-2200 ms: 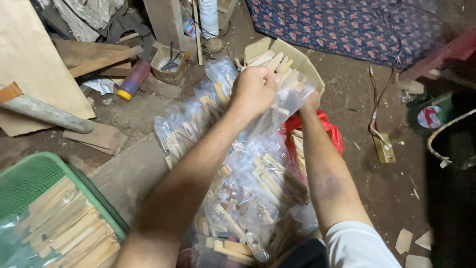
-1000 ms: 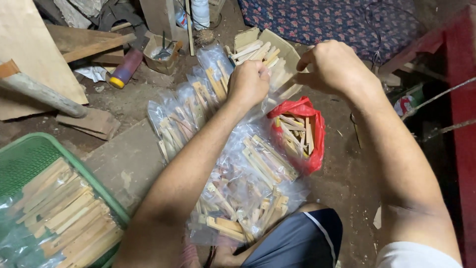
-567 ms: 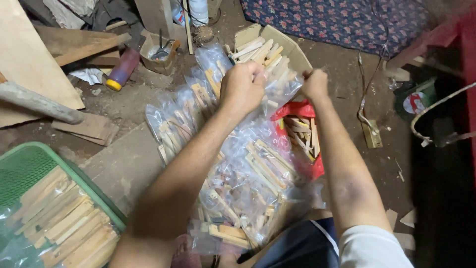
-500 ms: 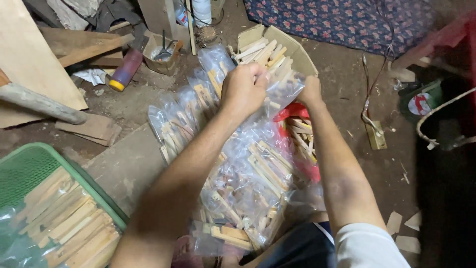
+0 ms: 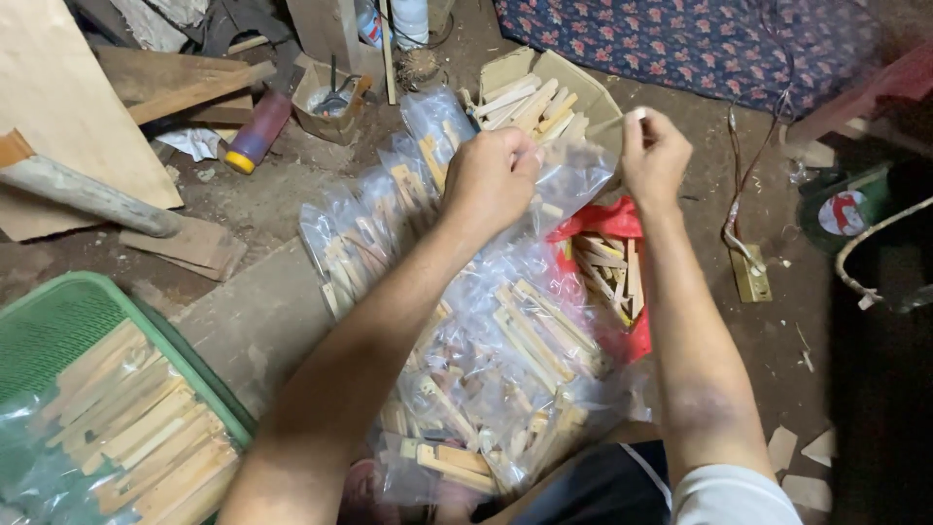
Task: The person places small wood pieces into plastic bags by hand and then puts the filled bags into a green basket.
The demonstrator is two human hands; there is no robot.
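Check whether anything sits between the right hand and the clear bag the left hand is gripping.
Nothing visible does. The left hand pinches the top of the clear bag; the right hand is raised just beside it, with only open air between, above the red bag.

Green basket (image 5: 58, 321) cut off; its wooden sticks (image 5: 136, 437) perhaps blurred.

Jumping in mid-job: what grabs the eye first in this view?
The heap of clear plastic bags stuffed with small wooden sticks fills the centre. Above it, the left hand grips a clear bag while the right hand pinches something small and pale beside it. A green basket of wood strips sits at lower left, and a red bag lies right of the heap.
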